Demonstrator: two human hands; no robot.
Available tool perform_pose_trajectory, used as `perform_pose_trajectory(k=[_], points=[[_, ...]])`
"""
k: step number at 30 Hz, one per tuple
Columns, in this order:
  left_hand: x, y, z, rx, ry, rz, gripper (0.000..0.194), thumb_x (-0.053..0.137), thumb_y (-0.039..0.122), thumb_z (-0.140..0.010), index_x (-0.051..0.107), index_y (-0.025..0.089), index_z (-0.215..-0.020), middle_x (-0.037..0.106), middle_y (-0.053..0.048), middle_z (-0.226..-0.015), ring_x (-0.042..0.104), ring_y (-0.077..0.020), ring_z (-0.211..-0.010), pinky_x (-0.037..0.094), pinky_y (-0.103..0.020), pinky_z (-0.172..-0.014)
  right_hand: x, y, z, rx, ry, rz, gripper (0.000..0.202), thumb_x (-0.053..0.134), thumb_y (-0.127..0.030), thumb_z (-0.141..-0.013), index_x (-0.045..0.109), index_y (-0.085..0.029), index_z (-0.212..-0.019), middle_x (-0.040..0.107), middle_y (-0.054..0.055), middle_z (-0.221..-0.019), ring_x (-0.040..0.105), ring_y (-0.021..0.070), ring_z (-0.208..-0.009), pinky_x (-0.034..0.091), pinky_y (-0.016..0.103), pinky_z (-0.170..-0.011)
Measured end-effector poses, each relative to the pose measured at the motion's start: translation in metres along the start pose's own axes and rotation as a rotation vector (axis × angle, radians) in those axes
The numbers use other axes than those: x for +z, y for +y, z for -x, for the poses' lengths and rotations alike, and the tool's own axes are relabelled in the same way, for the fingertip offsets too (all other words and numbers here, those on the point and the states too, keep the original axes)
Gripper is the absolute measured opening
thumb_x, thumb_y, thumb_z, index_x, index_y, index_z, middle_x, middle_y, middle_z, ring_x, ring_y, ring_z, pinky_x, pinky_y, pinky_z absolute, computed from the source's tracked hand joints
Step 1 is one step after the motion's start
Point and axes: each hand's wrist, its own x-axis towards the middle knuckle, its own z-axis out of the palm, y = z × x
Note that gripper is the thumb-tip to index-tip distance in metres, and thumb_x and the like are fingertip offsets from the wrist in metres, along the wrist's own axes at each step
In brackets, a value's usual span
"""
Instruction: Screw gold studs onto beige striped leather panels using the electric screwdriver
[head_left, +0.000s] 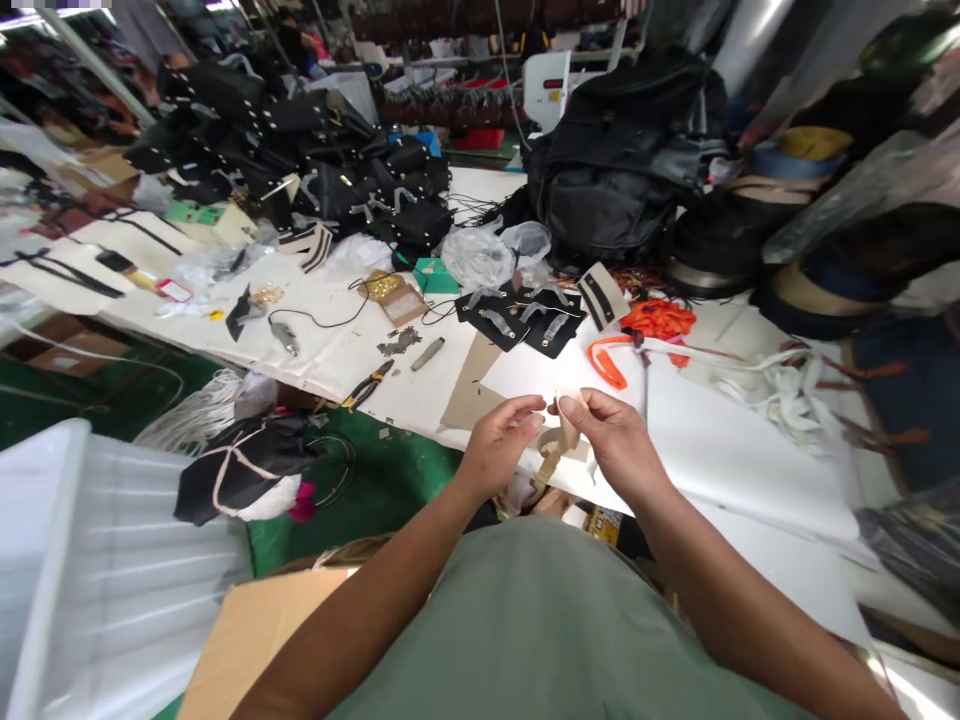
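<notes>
My right hand (pixel 611 430) pinches a small beige piece (pixel 568 425) between thumb and fingers, above the table's front edge. Just left of it, my left hand (pixel 504 440) has its fingers bent toward the piece, with a small gap between the two hands; nothing shows in it. A tan strip (pixel 547 465) hangs or lies below the beige piece, partly curled. Under and beside my hands lie a grey-brown sheet (pixel 472 385) and white sheets (pixel 720 440).
Pliers (pixel 367 385), a grey-handled tool (pixel 427 354) and black pieces with clear straps (pixel 521 318) lie on the table. Behind are a black bag (pixel 607 170) and an orange bundle (pixel 660 318). A white bin (pixel 127 560) stands at the lower left.
</notes>
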Motion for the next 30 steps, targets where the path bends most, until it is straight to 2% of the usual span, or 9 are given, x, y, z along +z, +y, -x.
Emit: perform_pose_trajectory(k=[3, 7, 14, 16, 19, 27, 30], points=[[0.016, 0.007, -0.005, -0.037, -0.103, 0.062, 0.038, 0.069, 0.045, -0.090, 0.073, 0.019, -0.118, 0.073, -0.012, -0.123, 0.069, -0.0269, -0.114, 0.055, -0.039, -0.100, -0.009, 0.000, 0.009, 0.001, 0.047, -0.027, 0.042, 0.071, -0.059, -0.085, 0.062, -0.020, -0.072, 0.058, -0.002, -0.064, 0.050, 0.0143, -0.061, 0.041, 0.028, -0.060], [0.025, 0.010, -0.006, -0.061, -0.121, 0.126, 0.042, 0.072, 0.045, -0.088, 0.070, 0.018, -0.120, 0.072, -0.013, -0.125, 0.068, -0.0274, -0.115, 0.056, -0.039, -0.098, -0.012, 0.003, 0.013, -0.010, 0.069, -0.059, 0.045, 0.070, -0.063, -0.084, 0.061, -0.020, -0.075, 0.055, -0.003, -0.064, 0.049, 0.0134, -0.059, 0.041, 0.026, -0.059], [0.012, 0.017, -0.001, 0.005, -0.026, 0.048, 0.045, 0.071, 0.045, -0.089, 0.067, 0.019, -0.126, 0.071, -0.013, -0.121, 0.069, -0.0256, -0.107, 0.057, -0.037, -0.091, -0.001, 0.006, 0.007, -0.068, 0.011, 0.026, 0.045, 0.063, -0.064, -0.090, 0.067, -0.020, -0.084, 0.056, -0.003, -0.067, 0.052, 0.0147, -0.064, 0.042, 0.026, -0.063], [0.007, 0.021, 0.002, 0.061, 0.001, -0.009, 0.043, 0.069, 0.043, -0.091, 0.067, 0.021, -0.128, 0.069, -0.012, -0.126, 0.067, -0.0255, -0.111, 0.056, -0.036, -0.093, 0.004, 0.008, 0.005, -0.054, -0.025, 0.039, 0.046, 0.061, -0.065, -0.090, 0.064, -0.020, -0.081, 0.054, -0.004, -0.064, 0.050, 0.0140, -0.060, 0.039, 0.026, -0.060], [0.003, 0.026, 0.004, 0.138, 0.005, -0.047, 0.034, 0.067, 0.040, -0.092, 0.072, 0.020, -0.119, 0.068, -0.012, -0.126, 0.065, -0.0259, -0.114, 0.055, -0.036, -0.097, 0.013, 0.011, 0.002, -0.041, -0.039, 0.082, 0.049, 0.057, -0.067, -0.092, 0.057, -0.021, -0.074, 0.050, -0.004, -0.058, 0.047, 0.0137, -0.056, 0.035, 0.026, -0.056], [0.000, 0.013, -0.010, 0.048, 0.037, 0.004, 0.024, 0.075, 0.040, -0.084, 0.077, 0.020, -0.096, 0.072, -0.008, -0.103, 0.068, -0.0227, -0.096, 0.057, -0.033, -0.087, 0.024, 0.024, -0.013, -0.091, 0.058, 0.226, 0.054, 0.055, -0.066, -0.093, 0.054, -0.021, -0.065, 0.050, -0.002, -0.061, 0.045, 0.0153, -0.063, 0.035, 0.029, -0.061], [-0.003, 0.010, -0.024, 0.019, 0.019, 0.006, 0.023, 0.078, 0.041, -0.081, 0.078, 0.019, -0.088, 0.072, -0.007, -0.097, 0.068, -0.0223, -0.093, 0.056, -0.031, -0.084, 0.024, 0.031, -0.024, -0.039, 0.124, 0.196, 0.048, 0.062, -0.066, -0.089, 0.064, -0.020, -0.074, 0.056, -0.001, -0.065, 0.049, 0.0168, -0.064, 0.039, 0.029, -0.062]])
